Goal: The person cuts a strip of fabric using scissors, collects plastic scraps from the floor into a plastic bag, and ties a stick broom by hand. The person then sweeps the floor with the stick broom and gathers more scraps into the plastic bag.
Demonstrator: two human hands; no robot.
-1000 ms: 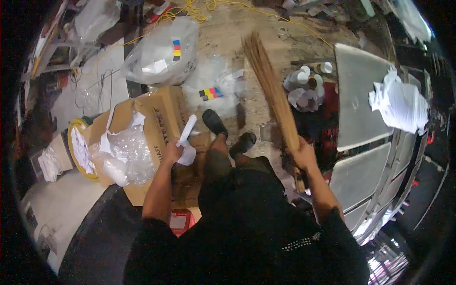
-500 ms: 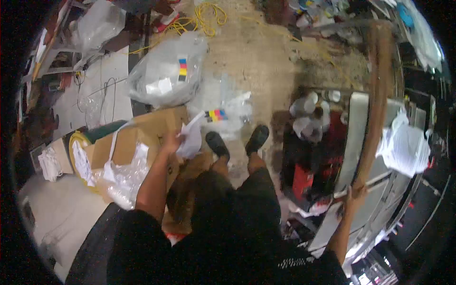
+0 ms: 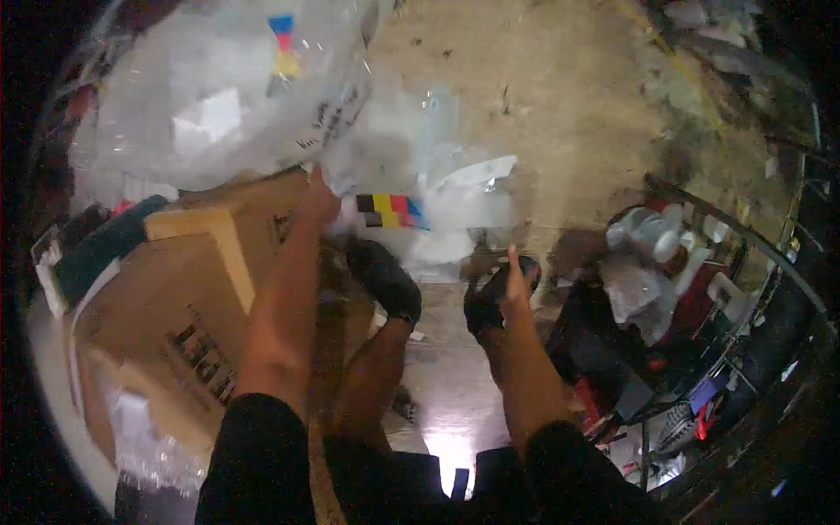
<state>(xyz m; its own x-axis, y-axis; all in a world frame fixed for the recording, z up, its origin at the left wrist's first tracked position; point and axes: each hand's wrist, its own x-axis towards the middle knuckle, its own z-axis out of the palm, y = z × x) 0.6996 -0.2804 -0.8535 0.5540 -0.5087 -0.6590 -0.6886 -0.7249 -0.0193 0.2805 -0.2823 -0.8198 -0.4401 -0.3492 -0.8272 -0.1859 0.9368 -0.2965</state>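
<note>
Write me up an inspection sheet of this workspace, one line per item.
Surface: tan floor, marked with dark spots.
Job's things: large printed cardboard box on the left; big clear plastic bag just beyond it.
Clutter: crumpled clear plastic ahead of the feet, with a coloured strip; whitish containers on the right.
Grips: left hand at the box's far edge, too blurred to tell what it holds; right hand over the right shoe, nothing visible in it.
Cables: blurred yellow line at upper right, possibly a cord.
Surroundings: dark frame bar on the right; image edges too dark to read.
</note>
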